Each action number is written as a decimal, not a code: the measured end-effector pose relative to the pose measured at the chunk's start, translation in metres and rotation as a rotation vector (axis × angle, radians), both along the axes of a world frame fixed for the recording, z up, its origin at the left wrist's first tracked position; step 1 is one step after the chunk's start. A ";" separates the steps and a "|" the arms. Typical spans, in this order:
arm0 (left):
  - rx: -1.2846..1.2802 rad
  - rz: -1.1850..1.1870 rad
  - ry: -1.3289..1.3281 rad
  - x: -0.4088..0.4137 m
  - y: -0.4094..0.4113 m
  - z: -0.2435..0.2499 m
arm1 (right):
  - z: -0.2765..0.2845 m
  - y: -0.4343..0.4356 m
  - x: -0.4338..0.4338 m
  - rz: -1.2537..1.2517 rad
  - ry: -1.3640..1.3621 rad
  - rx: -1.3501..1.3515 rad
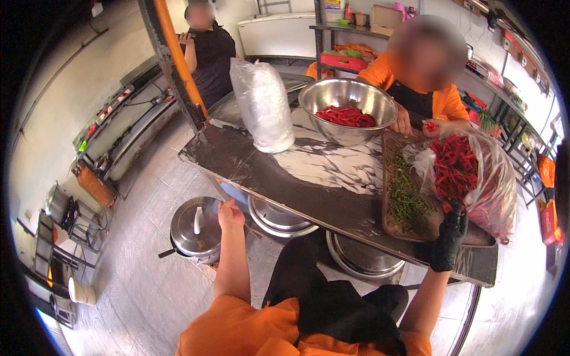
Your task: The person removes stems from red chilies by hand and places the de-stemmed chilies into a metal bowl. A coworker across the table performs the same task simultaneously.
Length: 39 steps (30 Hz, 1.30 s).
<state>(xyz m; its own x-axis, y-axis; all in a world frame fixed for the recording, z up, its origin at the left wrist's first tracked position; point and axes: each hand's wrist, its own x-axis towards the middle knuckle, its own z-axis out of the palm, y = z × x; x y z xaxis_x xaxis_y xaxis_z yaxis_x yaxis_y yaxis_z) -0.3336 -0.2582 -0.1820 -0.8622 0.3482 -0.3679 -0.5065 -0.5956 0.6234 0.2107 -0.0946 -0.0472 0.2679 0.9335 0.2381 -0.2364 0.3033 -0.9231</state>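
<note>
My right hand (449, 240) wears a black glove and reaches to the mouth of a clear plastic bag (494, 191) full of red chillies (454, 167). Its fingertips touch the lowest chillies; whether they grip any is hidden. Under the bag lies a brown tray (387, 213) with a heap of green chilli stems (405, 196) on its left side. My bare left hand (231, 215) is beside the table's near edge, fingers curled by a metal table leg (217, 187). I cannot tell whether it holds the leg.
A steel bowl (352, 133) of red chillies and a tall plastic-wrapped bundle (265, 111) stand on the table (276, 178). Across it, a co-worker's hand (434, 127) holds red chilli pieces. Lidded pots (196, 227) stand below. Another person (211, 53) stands behind an orange-black post (176, 62).
</note>
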 end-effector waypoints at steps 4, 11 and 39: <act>0.148 -0.007 -0.023 -0.003 -0.011 -0.013 | -0.001 -0.001 -0.004 -0.033 -0.018 0.020; 0.220 0.010 -0.020 0.004 -0.026 -0.024 | -0.008 0.004 0.002 -0.077 -0.044 -0.013; 0.221 0.048 -0.253 0.021 -0.033 -0.036 | -0.023 0.009 0.017 0.005 -0.087 0.132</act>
